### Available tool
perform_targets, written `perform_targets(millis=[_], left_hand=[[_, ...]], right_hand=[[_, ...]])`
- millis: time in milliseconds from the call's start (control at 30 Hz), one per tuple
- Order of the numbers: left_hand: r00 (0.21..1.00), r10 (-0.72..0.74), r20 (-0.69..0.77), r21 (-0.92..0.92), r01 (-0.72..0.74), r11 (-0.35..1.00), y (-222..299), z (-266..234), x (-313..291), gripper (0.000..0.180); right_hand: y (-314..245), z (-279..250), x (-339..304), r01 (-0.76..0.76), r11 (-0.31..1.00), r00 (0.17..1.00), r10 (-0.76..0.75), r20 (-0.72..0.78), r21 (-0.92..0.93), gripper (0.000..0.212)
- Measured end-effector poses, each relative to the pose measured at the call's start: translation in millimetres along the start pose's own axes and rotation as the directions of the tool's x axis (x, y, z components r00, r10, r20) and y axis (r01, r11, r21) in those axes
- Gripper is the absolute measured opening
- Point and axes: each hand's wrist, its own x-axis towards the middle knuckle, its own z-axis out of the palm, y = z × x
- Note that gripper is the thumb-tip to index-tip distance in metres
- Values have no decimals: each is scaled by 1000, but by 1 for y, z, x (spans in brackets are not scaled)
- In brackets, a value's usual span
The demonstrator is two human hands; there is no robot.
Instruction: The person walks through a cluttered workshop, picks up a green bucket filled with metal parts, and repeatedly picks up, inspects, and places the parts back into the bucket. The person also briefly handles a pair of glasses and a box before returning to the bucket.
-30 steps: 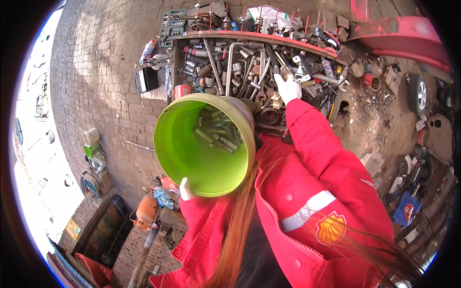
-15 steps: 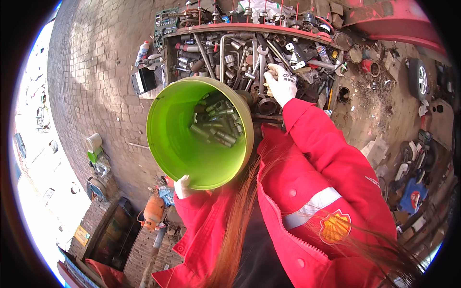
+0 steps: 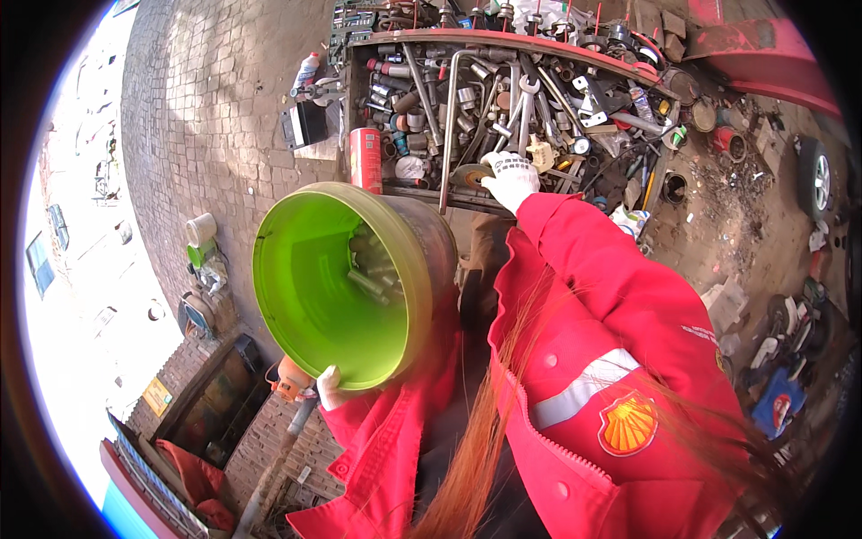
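Far left I've got a small white container (image 3: 201,229) on the paving, then a black box (image 3: 307,124) beside the tool tray. Next my left hand (image 3: 330,388), gloved, clamped on the near lip of the green bucket (image 3: 301,269), thumb or fingers hooked over it; the rest of the grip is hidden. Bucket is tipped, mouth facing left and up, in front of my body; loose metal sockets (image 3: 373,274) lie deep inside, count unclear. Beyond it a red can (image 3: 365,160) stands at the tray's near left corner. The tray, edged by a red strip (image 3: 467,36), is crammed with parts; a bent bar (image 3: 446,126) sticks out over its near edge. Then a round disc (image 3: 469,176), and just beside it my right hand (image 3: 512,182), gloved, fingers bent; can't tell whether it's pinching or touching anything. Hands well apart. Wrench (image 3: 525,121) lies just past the fingers, a pale piece (image 3: 541,154) to their right; wheel (image 3: 819,177) far right. Step, my judgement: picking through the tray with the bucket held ready. Next move calls for a steady left grip and a clear right-hand choice among crowded parts.
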Motion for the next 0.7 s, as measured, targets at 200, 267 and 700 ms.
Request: perform_targets(millis=[200, 267, 700], left_hand=[[993, -89, -82, -171, 74, 982, -21, -18, 5, 32], [994, -98, -48, -176, 88, 981, -25, -30, 11, 33], [970, -220, -101, -178, 200, 964, -43, -29, 32, 50]], right_hand=[[58, -57, -32, -92, 957, 960, 158, -230, 276, 44], [86, -80, -36, -119, 953, 962, 180, -205, 278, 50], [22, -47, -28, 311, 933, 922, -343, -181, -183, 39]])
